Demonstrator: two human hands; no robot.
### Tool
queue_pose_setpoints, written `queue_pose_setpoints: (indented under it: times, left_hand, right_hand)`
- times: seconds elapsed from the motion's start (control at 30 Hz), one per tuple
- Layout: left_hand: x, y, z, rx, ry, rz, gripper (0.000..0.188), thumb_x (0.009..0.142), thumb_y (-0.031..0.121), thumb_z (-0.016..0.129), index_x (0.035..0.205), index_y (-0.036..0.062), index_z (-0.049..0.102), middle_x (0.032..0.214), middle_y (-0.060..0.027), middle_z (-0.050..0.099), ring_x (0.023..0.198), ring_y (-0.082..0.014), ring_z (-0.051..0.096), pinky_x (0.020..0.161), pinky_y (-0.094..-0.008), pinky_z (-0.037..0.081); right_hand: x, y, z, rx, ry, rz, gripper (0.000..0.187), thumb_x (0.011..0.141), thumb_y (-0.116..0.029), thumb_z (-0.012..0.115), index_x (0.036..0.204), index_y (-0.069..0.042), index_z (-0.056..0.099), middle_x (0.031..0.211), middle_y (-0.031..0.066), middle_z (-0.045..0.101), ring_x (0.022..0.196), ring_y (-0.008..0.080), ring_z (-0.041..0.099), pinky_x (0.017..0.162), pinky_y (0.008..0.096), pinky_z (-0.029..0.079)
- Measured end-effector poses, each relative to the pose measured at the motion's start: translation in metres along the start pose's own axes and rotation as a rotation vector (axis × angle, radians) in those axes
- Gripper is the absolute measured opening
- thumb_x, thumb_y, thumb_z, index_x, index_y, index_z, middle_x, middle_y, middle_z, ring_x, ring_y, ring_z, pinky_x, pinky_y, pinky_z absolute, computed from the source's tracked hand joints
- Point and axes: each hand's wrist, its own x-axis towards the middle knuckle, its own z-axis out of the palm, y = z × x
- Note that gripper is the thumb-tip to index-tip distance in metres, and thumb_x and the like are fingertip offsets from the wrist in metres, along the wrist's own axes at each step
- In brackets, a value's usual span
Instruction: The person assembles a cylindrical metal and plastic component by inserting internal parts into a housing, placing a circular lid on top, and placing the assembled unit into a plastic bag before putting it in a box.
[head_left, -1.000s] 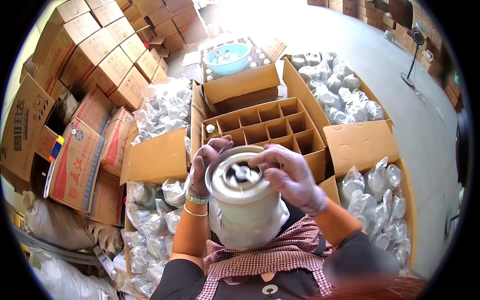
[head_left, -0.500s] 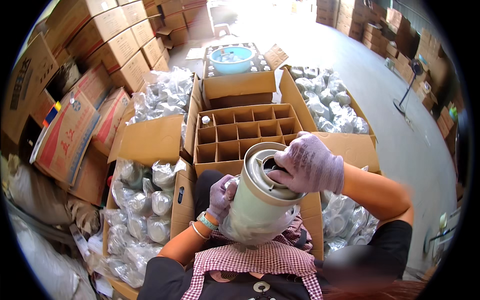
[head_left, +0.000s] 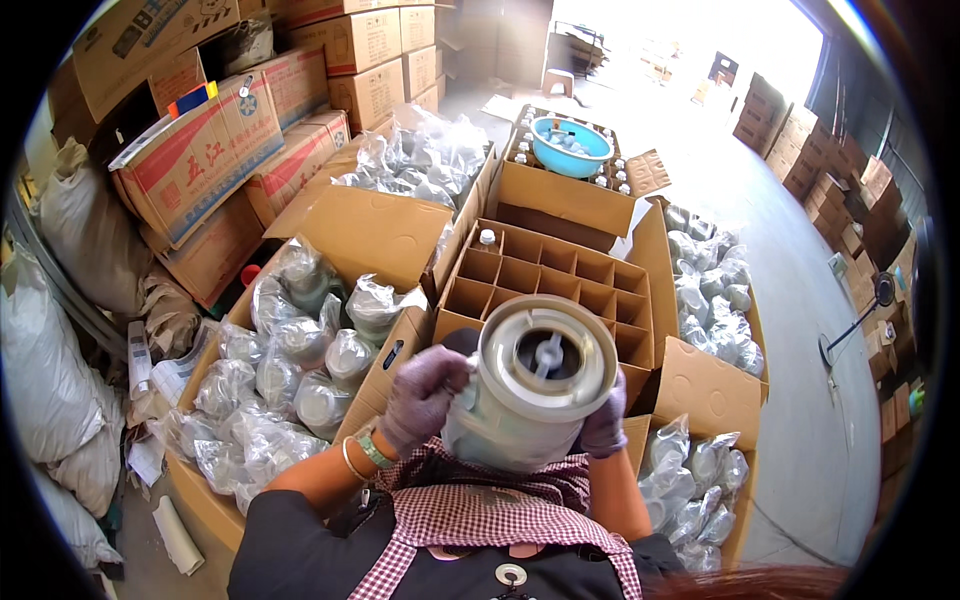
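I hold a pale cylindrical container [head_left: 530,395] with a ringed round top close to my chest, tilted toward me. My left hand [head_left: 425,395] in a purple glove grips its left side, with bangles on the wrist. My right hand [head_left: 605,420], also gloved, holds its right side and is mostly hidden behind it. Just beyond stands a cardboard box with a divider grid [head_left: 545,285]; one white-capped bottle [head_left: 487,240] sits in its far left cell.
Open boxes of plastic-wrapped parts [head_left: 290,370] lie at my left, more wrapped parts [head_left: 715,310] at my right. A blue bowl [head_left: 570,145] rests on a farther box of bottles. Stacked cartons [head_left: 210,150] and sacks [head_left: 60,350] line the left side.
My right hand has come off the container's top and down to its right side. The container has turned so its ringed top faces me, and my view has swung left.
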Motion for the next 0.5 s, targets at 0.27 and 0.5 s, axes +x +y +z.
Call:
queue_pose_setpoints:
  times: [0.27,0.5]
  left_hand:
    - [0.05,0.127,-0.023,-0.26,-0.029,0.08,0.036,0.092,0.003,0.072,0.126,0.003,0.062,0.099,-0.0072,0.067,0.087,-0.0111,0.063,0.076,-0.0284,0.054]
    - [0.037,0.102,-0.03,-0.093,-0.583,0.174,0.022,0.083,0.01,0.069,0.104,0.0035,0.071,0.089,-0.0186,0.067,0.088,-0.0387,0.067,0.078,-0.0426,0.053]
  right_hand:
    - [0.013,-0.17,0.112,-0.496,-0.312,-0.853,0.013,0.09,-0.017,0.075,0.085,-0.01,0.065,0.082,0.0035,0.062,0.09,0.0235,0.066,0.108,0.0547,0.047]
    - [0.0,-0.17,0.155,-0.794,-0.608,-0.991,0.024,0.071,-0.023,0.082,0.092,-0.015,0.076,0.088,0.0013,0.067,0.096,0.025,0.071,0.105,0.057,0.049]
